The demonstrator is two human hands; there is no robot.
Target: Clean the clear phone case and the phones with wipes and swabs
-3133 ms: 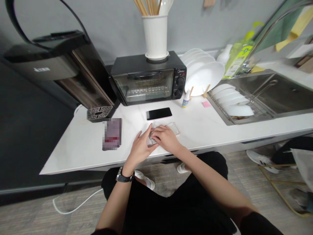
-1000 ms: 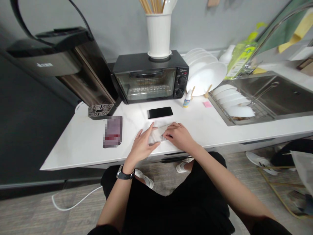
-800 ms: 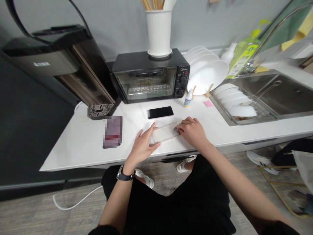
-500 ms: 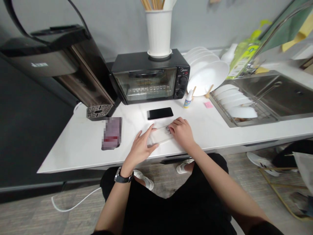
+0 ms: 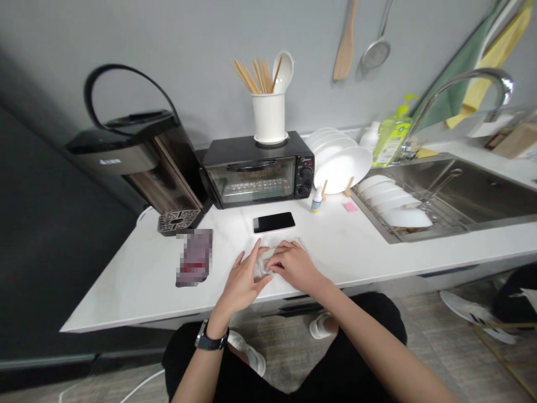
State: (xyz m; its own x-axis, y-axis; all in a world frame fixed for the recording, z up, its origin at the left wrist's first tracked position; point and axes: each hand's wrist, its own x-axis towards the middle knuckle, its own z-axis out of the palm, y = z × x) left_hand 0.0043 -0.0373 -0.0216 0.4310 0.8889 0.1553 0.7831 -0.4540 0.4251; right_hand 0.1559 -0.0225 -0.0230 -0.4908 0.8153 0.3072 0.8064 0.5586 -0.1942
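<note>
A clear, flat case that looks like a phone case (image 5: 260, 261) lies on the white counter between my hands. My left hand (image 5: 242, 282) steadies its left end, thumb at the near edge and fingers at the far edge. Pinched in the fingers of my right hand (image 5: 297, 267) is a small crumpled greyish wad (image 5: 267, 268), pressed on the case near its left end; its material is unclear. Just beyond the case lies a black-screened phone (image 5: 274, 222). A small white spray bottle (image 5: 316, 200) stands to the right of the phone.
A blurred-out purple item (image 5: 195, 257) lies on the left of the counter (image 5: 126, 285). Behind are a drink dispenser (image 5: 163, 173), a toaster oven (image 5: 258, 176), and a rack of white plates (image 5: 344, 168). The sink (image 5: 482, 196) with stacked bowls is at the right.
My right hand has slid left along the case with the wad, from its right part to near its left end. My left hand keeps its hold. The camera view has tilted upward.
</note>
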